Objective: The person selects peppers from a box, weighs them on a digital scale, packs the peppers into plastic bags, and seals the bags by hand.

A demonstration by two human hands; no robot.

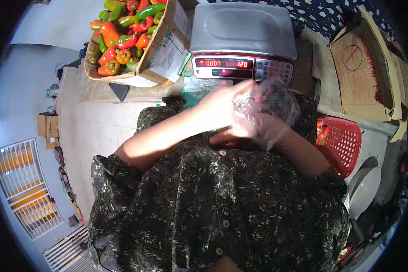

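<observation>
Head view: a clear plastic bag [283, 103] is being handled in front of the dark patterned shirt [195, 208], just below the lit display [222, 63] of the weighing scale [242, 27]. Between both hands, the bag is held raised and bunched; motion blur is noted. Dark and reddish patches are seen through the film, but its contents cannot be identified.

The grip of the left hand [226, 99] is judged closed on the gathered plastic, though fingertip detail is lost to glare. The right hand [253, 124] is placed lower, against the bag, with some fingers extended to the left; how far its grip is open cannot be told.

To the left of the scale, a cardboard box [167, 68] filled with red, green and orange peppers [126, 41] is set on the desk [93, 90]. A red perforated basket [343, 140] is located beyond the right forearm, with a white bowl [365, 190] beside it.
</observation>
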